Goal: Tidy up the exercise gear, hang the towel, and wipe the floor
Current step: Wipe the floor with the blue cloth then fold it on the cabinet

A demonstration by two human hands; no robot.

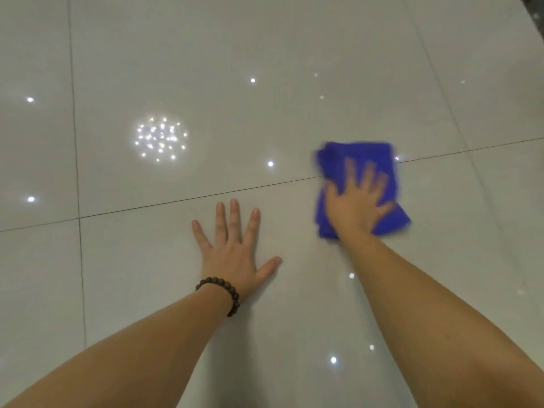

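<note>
head view: 1 frame, looking down at 2 bare forearms over a glossy floor
floor (294, 54): pale shiny tiles, dark grout lines; 1 long seam runs left to right under the cloth, 1 seam runs top to bottom at far left, fainter seams at right
cloth (391, 175): 1, blue-purple, folded into a rough rectangle, lying flat on the floor across the long seam, right of centre; edges motion-blurred
right hand (354, 203): 1, palm down on top of the cloth, fingers straight and spread wide, pressing it to the floor, nothing curled round it; hand blurred
left hand (232, 250): 1, palm flat on bare tile just below the long seam, fingers straight and fanned, thumb out to the right, holding nothing; sharp, no blur
hand spacing: left hand near the cloth but apart from it, bare tile between them
bracelet (225, 293): 1, dark round beads, on the left wrist
light reflections: 1 round cluster of many small bright points (161, 139) upper left of the left hand, plus scattered single bright dots across the tiles, exact count cannot tell
top right corner: 1 dark patch (534, 2) at the frame edge, too little showing to tell what it is
</note>
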